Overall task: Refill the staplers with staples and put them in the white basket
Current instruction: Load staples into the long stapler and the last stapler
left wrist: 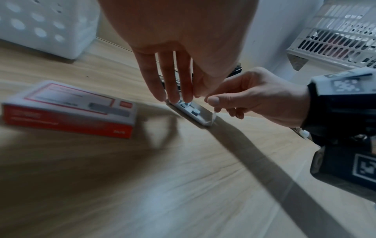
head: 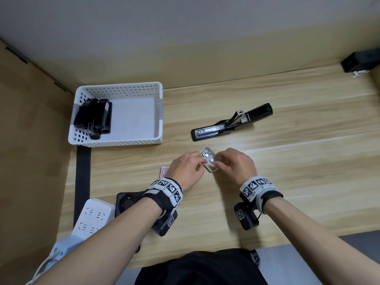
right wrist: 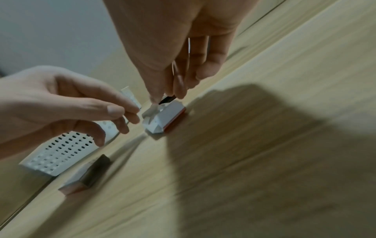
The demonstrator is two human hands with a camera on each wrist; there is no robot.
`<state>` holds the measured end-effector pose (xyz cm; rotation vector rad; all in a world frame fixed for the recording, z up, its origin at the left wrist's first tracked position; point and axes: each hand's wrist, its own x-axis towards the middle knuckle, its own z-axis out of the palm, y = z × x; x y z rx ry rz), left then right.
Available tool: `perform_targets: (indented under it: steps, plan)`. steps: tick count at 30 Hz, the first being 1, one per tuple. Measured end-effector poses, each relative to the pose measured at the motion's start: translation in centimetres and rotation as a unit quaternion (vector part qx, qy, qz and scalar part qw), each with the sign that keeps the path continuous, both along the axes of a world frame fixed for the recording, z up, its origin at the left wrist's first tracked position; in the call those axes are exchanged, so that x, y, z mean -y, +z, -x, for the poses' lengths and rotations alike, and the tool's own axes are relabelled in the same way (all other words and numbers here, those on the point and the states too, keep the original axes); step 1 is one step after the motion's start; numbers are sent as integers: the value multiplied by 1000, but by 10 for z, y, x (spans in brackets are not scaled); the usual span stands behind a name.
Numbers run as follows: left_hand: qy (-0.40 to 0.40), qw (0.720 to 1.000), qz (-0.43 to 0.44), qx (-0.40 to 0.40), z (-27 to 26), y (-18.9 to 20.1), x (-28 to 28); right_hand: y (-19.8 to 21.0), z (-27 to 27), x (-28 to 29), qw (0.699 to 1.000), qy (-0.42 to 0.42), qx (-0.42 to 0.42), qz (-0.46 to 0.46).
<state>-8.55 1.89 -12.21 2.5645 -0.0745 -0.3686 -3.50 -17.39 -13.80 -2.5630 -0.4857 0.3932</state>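
Observation:
A small white staple box (head: 209, 163) lies open on the wooden table, with grey staple strips (head: 206, 154) inside. My left hand (head: 201, 164) holds its left side, thumb and fingers pinching a white flap (right wrist: 130, 96). My right hand (head: 217, 161) pinches a staple strip at the box's right side, seen close in the right wrist view (right wrist: 160, 100). Beyond the hands, a black stapler (head: 231, 122) lies swung open, its metal channel exposed. The white basket (head: 158, 112) at the back left holds two black staplers (head: 93, 117).
The box's red and white sleeve (left wrist: 69, 109) lies just left of my left hand. Another black stapler (head: 359, 62) sits at the far right back. A white power strip (head: 92, 219) and a black device (head: 126, 202) lie at the near left edge.

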Motion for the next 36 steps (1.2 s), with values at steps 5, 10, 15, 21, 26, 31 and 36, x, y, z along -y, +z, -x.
perform_targets:
  steps: [5, 10, 15, 21, 26, 31, 36]
  plan:
    - [9, 997, -74, -13, -17, -4, 29, -9, 7, 23, 999, -32, -42, -7]
    - [4, 992, -127, -13, -27, -12, 40, -17, 10, 21, 996, -38, -71, -26]
    - [-9, 991, -132, -19, -33, -10, 36, -18, 3, 16, 995, -37, -80, -53]
    - [27, 994, -107, 9, -58, 13, 10, -14, -11, 13, 993, -31, -95, -60]
    - [35, 992, -115, 33, -100, 21, -14, -17, -18, 9, 993, -19, -105, -59]
    - [-11, 991, -134, 7, -118, 16, -18, -20, -22, 10, 992, -21, -110, -62]
    - [-26, 991, -132, 9, -111, 4, -22, -21, -21, 13, 991, -20, -110, -74]
